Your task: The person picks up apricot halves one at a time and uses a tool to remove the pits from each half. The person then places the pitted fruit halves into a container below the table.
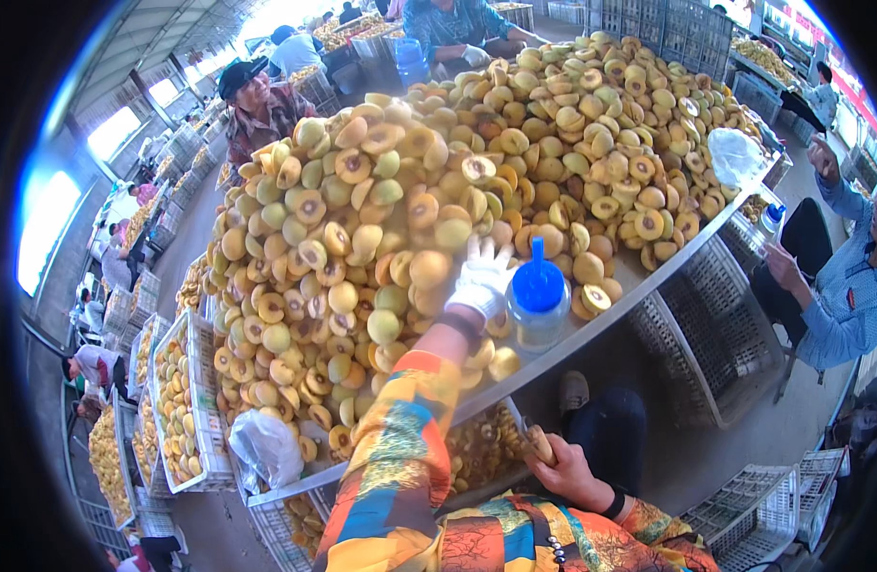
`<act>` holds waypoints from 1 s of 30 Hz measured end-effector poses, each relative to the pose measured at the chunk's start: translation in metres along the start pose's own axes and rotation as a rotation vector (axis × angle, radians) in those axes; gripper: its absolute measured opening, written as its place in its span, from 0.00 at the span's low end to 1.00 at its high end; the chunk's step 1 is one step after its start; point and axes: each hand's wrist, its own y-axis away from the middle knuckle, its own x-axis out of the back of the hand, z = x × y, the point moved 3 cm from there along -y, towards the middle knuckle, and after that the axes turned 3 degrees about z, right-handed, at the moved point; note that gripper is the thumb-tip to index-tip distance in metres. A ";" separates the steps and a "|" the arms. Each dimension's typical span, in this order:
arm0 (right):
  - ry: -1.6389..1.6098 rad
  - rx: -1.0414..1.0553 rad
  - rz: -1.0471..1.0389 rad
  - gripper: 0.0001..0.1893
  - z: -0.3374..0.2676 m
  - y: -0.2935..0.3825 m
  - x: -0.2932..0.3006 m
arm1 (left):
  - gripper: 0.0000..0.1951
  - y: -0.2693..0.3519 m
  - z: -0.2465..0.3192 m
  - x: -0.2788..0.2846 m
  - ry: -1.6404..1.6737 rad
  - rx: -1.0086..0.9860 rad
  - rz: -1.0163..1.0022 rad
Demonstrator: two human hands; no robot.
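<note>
My left hand (483,277), in a white glove, reaches palm down over a large heap of halved yellow peaches (353,168). Its fingers are spread, and nothing shows in its grasp. Beside that hand, a clear plastic jar (537,325) with a blue lid and spout stands near the table edge. My bare right hand (574,475) is low, in front of the table, closed around the wooden handle of a small tool (541,445). The tool's working end is too small to make out. Just left of it, below the table edge, a crate holds more peach halves (481,447).
The table's metal edge (617,311) runs diagonally before me. Plastic bags hang at the left corner (267,447) and right end (735,157). A dark crate (710,336) stands right. Filled crates (185,407) line the left. A seated co-worker (849,286) gestures at right; others sit across the heap.
</note>
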 end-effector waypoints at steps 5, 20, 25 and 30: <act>-0.005 -0.025 0.058 0.14 0.022 -0.013 0.009 | 0.17 -0.009 -0.001 -0.044 -0.091 0.036 -0.200; 0.014 0.026 -0.105 0.16 0.027 -0.013 -0.015 | 0.14 0.137 -0.033 -0.034 -0.044 0.149 -0.452; 0.034 0.049 -0.138 0.17 0.015 -0.006 -0.025 | 0.16 0.159 -0.041 -0.013 0.032 0.221 -0.486; 0.017 0.030 -0.039 0.20 -0.001 -0.018 -0.029 | 0.32 0.165 -0.036 0.053 0.658 0.497 0.058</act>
